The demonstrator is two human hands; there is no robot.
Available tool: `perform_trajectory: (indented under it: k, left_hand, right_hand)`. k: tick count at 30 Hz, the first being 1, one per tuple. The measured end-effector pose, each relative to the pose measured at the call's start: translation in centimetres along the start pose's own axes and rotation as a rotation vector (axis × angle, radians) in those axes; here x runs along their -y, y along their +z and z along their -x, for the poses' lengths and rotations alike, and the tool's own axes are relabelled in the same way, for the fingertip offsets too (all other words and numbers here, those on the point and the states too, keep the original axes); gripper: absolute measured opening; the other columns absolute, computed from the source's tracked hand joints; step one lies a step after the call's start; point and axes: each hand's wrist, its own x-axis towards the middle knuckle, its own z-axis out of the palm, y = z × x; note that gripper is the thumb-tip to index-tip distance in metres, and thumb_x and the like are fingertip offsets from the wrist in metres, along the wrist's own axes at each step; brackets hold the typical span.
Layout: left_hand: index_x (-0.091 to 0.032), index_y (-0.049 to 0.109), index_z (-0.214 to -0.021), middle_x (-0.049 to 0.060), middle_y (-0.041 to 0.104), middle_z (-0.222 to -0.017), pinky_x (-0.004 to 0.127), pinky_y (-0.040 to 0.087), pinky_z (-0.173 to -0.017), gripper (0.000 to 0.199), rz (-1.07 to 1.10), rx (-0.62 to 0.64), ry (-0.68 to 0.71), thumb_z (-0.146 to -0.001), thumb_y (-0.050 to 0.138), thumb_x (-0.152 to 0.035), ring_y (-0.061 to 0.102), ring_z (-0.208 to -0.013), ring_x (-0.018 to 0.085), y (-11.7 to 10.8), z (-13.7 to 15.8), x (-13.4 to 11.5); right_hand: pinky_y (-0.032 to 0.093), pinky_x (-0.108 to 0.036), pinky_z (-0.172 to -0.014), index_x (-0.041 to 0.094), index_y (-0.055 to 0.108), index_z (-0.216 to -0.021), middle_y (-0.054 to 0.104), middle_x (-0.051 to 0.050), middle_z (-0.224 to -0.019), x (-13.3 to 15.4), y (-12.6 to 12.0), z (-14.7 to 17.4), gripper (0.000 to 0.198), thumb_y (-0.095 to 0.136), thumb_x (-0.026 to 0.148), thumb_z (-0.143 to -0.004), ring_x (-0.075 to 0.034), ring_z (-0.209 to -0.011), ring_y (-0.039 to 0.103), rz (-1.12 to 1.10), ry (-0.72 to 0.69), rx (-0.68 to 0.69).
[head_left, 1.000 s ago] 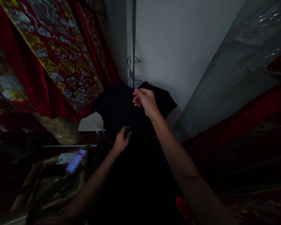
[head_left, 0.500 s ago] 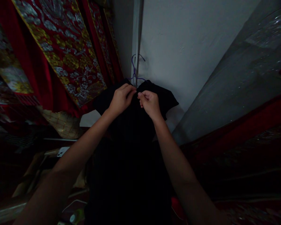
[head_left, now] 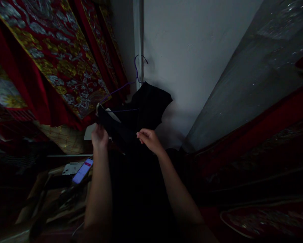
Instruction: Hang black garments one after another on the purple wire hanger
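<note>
A black garment (head_left: 152, 101) hangs from a purple wire hanger (head_left: 136, 67), whose hook is caught on a pale vertical edge or pole. The hanger's left arm is bare, and its lower bar crosses in front of the dark cloth. On the left, my left hand (head_left: 100, 136) closes at the drooping side of the garment, just below the hanger's left end. Lower and to the right, the fingertips of my right hand (head_left: 149, 139) pinch the garment's front. A pale strip (head_left: 113, 115) shows inside the cloth. Dim light hides the garment's lower part.
Red cloth with gold and silver embroidery (head_left: 72, 67) hangs at the left. A lit phone (head_left: 82, 170) and a pale phone (head_left: 70, 168) lie lower left. A whitish wall (head_left: 191, 50) stands ahead, with clear plastic sheeting (head_left: 249, 67) at the right.
My left hand has moved left and down, and the garment's left side has come off the hanger's arm. My right hand has moved lower. The lit phone has come into sight.
</note>
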Motion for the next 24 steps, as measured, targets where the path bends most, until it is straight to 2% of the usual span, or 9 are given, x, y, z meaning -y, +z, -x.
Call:
perform_trajectory:
  k: [3, 5, 9, 11, 12, 16, 18, 22, 24]
  left_hand:
    - [-0.019, 0.06, -0.076, -0.002, 0.061, -0.061, 0.017, 0.048, -0.071, 0.03, 0.066, -0.085, -0.094, -0.096, 0.039, -0.01, 0.06, -0.064, 0.009, -1.7, 3.4, 3.3]
    - [-0.018, 0.061, -0.074, 0.0, 0.062, -0.063, 0.021, 0.05, -0.071, 0.028, 0.093, -0.09, -0.14, -0.094, 0.042, -0.01, 0.062, -0.065, 0.011, -1.6, 4.7, 4.6]
    - [-0.019, 0.065, -0.083, 0.001, 0.069, -0.081, 0.025, 0.05, -0.082, 0.013, 0.148, 0.03, -0.145, -0.091, 0.055, -0.017, 0.066, -0.08, 0.013, 1.3, 6.2, 4.9]
    - [-0.02, 0.066, -0.087, 0.001, 0.068, -0.088, 0.024, 0.048, -0.084, 0.002, 0.141, 0.107, -0.121, -0.087, 0.065, -0.022, 0.065, -0.084, 0.013, 3.5, 7.6, 4.8]
    - [-0.02, 0.066, -0.087, 0.001, 0.068, -0.09, 0.025, 0.048, -0.085, 0.006, 0.106, 0.163, -0.107, -0.085, 0.068, -0.025, 0.064, -0.086, 0.014, 4.5, 8.5, 4.9]
    - [-0.022, 0.066, -0.088, 0.003, 0.064, -0.087, 0.032, 0.048, -0.089, 0.021, -0.347, 0.493, 0.057, -0.089, 0.066, -0.042, 0.061, -0.089, 0.02, 8.0, 12.6, 5.1]
    - [-0.022, 0.065, -0.091, 0.006, 0.064, -0.091, 0.036, 0.048, -0.092, 0.025, -0.556, 0.581, 0.186, -0.093, 0.059, -0.046, 0.06, -0.092, 0.022, 9.0, 13.6, 4.9]
    - [-0.022, 0.066, -0.095, 0.01, 0.061, -0.11, 0.039, 0.044, -0.102, 0.027, -0.692, 0.59, 0.41, -0.096, 0.055, -0.047, 0.057, -0.109, 0.025, 9.7, 12.8, 4.0]
    - [-0.023, 0.064, -0.103, 0.01, 0.06, -0.117, 0.038, 0.042, -0.105, 0.03, -0.697, 0.653, 0.392, -0.096, 0.054, -0.05, 0.055, -0.116, 0.025, 9.3, 11.7, 3.8]
  right_hand:
    - [0.033, -0.025, -0.049, 0.02, 0.059, -0.069, 0.049, 0.005, -0.049, -0.6, -0.2, 0.8, 0.034, 0.061, 0.051, -0.081, -0.01, -0.044, 0.043, -0.081, 0.055, -0.079]
    - [0.032, -0.025, -0.047, 0.019, 0.06, -0.068, 0.048, 0.005, -0.048, -1.2, -1.3, 1.1, 0.035, 0.062, 0.052, -0.08, -0.01, -0.044, 0.042, -0.095, 0.072, -0.162]
    - [0.032, -0.025, -0.047, 0.02, 0.059, -0.069, 0.049, 0.004, -0.049, -2.4, -3.3, 1.9, 0.037, 0.062, 0.055, -0.08, -0.011, -0.046, 0.043, -0.048, 0.103, -0.298]
    - [0.037, -0.026, -0.051, 0.02, 0.06, -0.075, 0.054, 0.003, -0.055, -2.6, -3.3, 2.4, 0.034, 0.067, 0.053, -0.077, -0.013, -0.051, 0.049, 0.016, 0.1, -0.249]
    - [0.041, -0.026, -0.055, 0.02, 0.062, -0.081, 0.058, 0.002, -0.062, -2.5, -3.1, 2.7, 0.033, 0.072, 0.051, -0.074, -0.014, -0.057, 0.054, 0.055, 0.087, -0.201]
    - [0.05, -0.032, -0.078, 0.022, 0.06, -0.109, 0.069, -0.005, -0.098, -1.5, -1.5, 3.4, 0.047, 0.08, 0.036, -0.069, -0.022, -0.089, 0.064, 0.146, -0.038, -0.048]
    - [0.05, -0.036, -0.088, 0.022, 0.06, -0.109, 0.069, -0.007, -0.104, -0.9, -1.0, 3.3, 0.036, 0.071, 0.035, -0.077, -0.023, -0.096, 0.064, 0.129, -0.077, -0.057]
    - [0.05, -0.034, -0.077, 0.022, 0.062, -0.084, 0.066, -0.004, -0.083, 0.4, -1.3, 2.4, 0.019, 0.053, 0.039, -0.083, -0.022, -0.08, 0.061, 0.107, -0.026, -0.141]
    - [0.046, -0.03, -0.061, 0.021, 0.058, -0.07, 0.059, -0.002, -0.068, 1.3, -2.0, 1.8, 0.021, 0.053, 0.04, -0.078, -0.02, -0.067, 0.055, 0.125, 0.033, -0.088]
